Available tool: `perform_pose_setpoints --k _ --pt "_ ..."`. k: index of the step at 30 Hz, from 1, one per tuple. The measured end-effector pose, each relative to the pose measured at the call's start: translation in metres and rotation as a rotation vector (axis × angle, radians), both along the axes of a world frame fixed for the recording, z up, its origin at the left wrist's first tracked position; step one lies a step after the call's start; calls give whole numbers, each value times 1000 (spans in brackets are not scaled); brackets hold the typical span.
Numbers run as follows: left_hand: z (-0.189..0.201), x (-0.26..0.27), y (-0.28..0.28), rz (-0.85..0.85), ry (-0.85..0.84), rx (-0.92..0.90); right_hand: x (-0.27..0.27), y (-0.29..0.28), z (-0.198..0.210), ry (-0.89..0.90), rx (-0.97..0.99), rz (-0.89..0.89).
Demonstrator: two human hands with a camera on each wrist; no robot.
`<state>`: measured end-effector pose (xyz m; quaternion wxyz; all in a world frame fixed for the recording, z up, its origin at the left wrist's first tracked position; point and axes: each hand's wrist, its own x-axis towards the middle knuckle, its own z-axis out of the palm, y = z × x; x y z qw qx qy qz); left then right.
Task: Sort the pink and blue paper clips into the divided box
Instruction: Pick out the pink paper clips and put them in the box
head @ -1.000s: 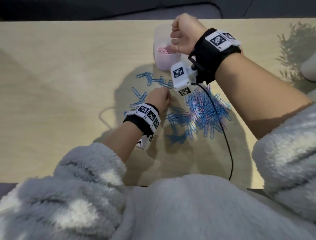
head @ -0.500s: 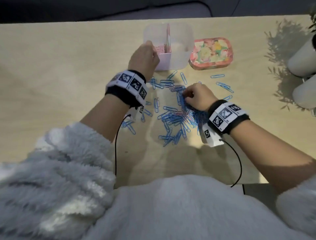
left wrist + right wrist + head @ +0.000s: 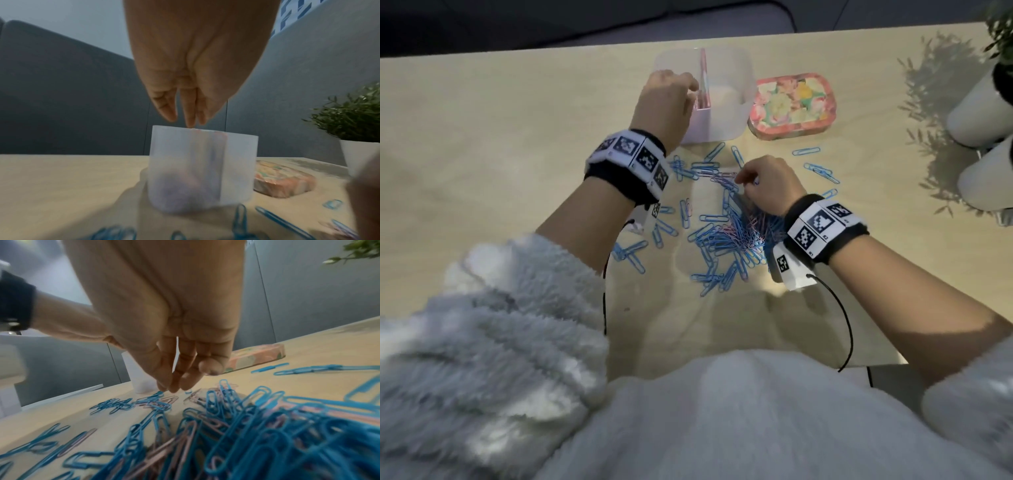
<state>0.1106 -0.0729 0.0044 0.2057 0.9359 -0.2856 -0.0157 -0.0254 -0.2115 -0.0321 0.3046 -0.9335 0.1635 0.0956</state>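
The translucent divided box (image 3: 726,102) stands at the back of the table, and pink shows through its left compartment (image 3: 185,178). My left hand (image 3: 667,99) hovers over that compartment. Its fingers (image 3: 189,113) point straight down at the rim, with no clip visible between them. A pile of blue and pink paper clips (image 3: 726,240) lies in front of the box. My right hand (image 3: 763,181) is lowered onto the pile's far edge. Its fingertips (image 3: 170,386) are bunched just above a pink clip (image 3: 166,400); whether they grip one is hidden.
A floral tin (image 3: 792,106) lies right of the box. Two white plant pots (image 3: 976,113) stand at the table's right edge. Loose blue clips (image 3: 822,171) are scattered right of my right hand, and more (image 3: 630,253) lie left of the pile. A black cable (image 3: 846,325) trails from my right wrist.
A second ago my right hand was at the box and my left at the pile. They have swapped: the left is now over the box, the right down on the clips.
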Motion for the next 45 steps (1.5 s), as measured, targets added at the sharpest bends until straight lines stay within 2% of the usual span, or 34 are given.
perform_pose_setpoints --k 3,8,12,15,17,20,22,25,31,35,37,40,42,45 --pt "-14 -26 19 -79 -73 6 14 6 -5 -7 -16 1" --pt "-51 -66 45 -76 75 233 24 19 -15 81 -67 73" --pt "-65 -82 47 -63 70 337 12 22 -17 76 -26 118" --pt "-67 -81 49 -25 134 307 -4 18 -16 144 77 193" --pt "-68 -80 50 -33 165 316 -8 12 -13 151 124 180" --pt "-66 -81 48 -50 169 332 4 1 -11 -6 62 27" --pt "-63 -79 46 -70 189 291 17 -3 -10 -41 14 -31" --pt "-59 -76 37 -107 267 191 31 1 -14 -13 -51 45" --pt "-58 -73 24 -35 346 165 39 8 -19 89 -61 90" --pt "-58 -71 22 -18 373 163 32 6 -18 111 -149 145" --pt "-58 -72 21 -17 368 174 25 0 -19 75 -122 112" --pt "-60 -75 22 60 275 224 13 -12 -17 -48 -29 70" --pt "-62 -77 24 112 222 277 5 -14 -16 -57 -26 154" --pt "-62 -78 25 83 242 309 -2 -12 -19 19 -97 267"
